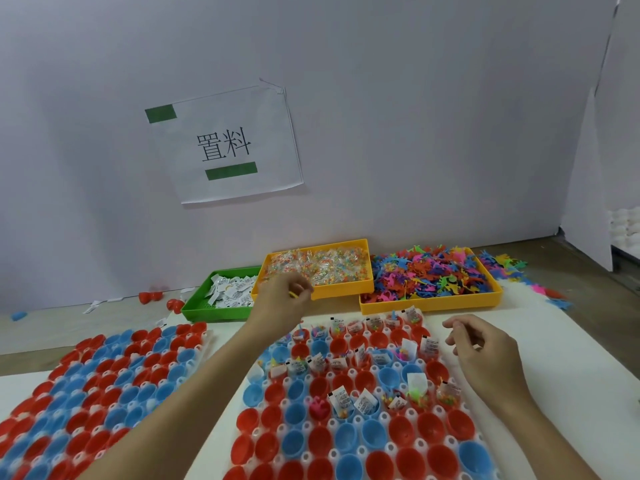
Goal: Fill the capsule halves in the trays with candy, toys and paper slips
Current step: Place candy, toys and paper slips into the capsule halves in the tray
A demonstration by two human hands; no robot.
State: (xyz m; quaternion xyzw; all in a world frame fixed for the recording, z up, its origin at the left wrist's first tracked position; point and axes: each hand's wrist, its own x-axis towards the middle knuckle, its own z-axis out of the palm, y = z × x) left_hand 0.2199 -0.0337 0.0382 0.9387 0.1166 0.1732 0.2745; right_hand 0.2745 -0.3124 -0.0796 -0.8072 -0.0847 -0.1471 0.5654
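The left hand (pixel 282 294) reaches to the near edge of the candy bin (pixel 317 268) at the table's back, fingers curled, seemingly pinching something small and yellow. The right hand (pixel 481 344) hovers loosely curled and empty over the right tray's (pixel 346 445) far right corner. The unfilled capsule halves (pixel 325 441) lie nearer the person, behind both hands.

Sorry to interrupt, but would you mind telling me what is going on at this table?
A person is filling red and blue capsule halves set in a tray. Their left hand reaches to the orange bin of candy packets, pinching something small and yellow. Their right hand hovers over the tray, fingers loosely curled, holding nothing visible. Some far-row halves already hold slips and toys; the near rows and the second tray on the left are unfilled.
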